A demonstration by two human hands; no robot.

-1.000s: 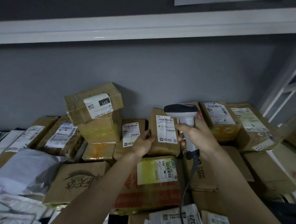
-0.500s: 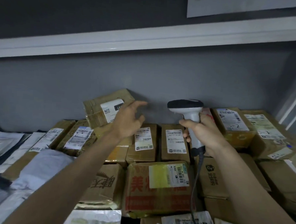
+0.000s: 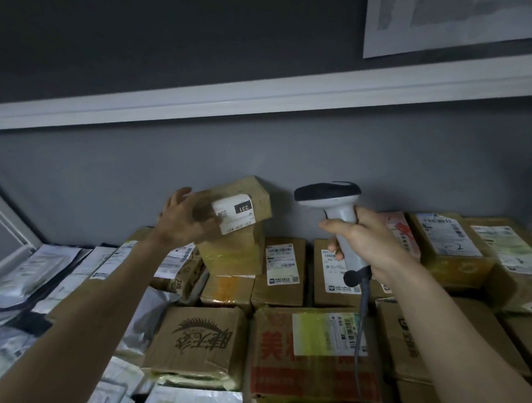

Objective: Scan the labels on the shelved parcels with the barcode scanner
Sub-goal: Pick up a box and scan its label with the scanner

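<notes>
I note: scanner (image 3: 331, 201) white with black head; brown parcel (image 3: 243, 200), white label (image 3: 234, 213); grey wall (image 3: 292, 147).

Dim grey wall (image 3: 383, 164) behind, white shelf rail (image 3: 264, 99) overhead.

Grey wall (image 3: 323, 149) behind; white shelf edge (image 3: 264, 101) across top; paper sheet (image 3: 453, 23) top rt

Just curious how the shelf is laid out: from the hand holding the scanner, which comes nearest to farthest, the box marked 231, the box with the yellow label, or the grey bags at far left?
1. Yellow-label box: just below the right hand.
2. Box 231: to its left, against the wall, touched by the left hand.
3. Grey bags: far left.
</notes>
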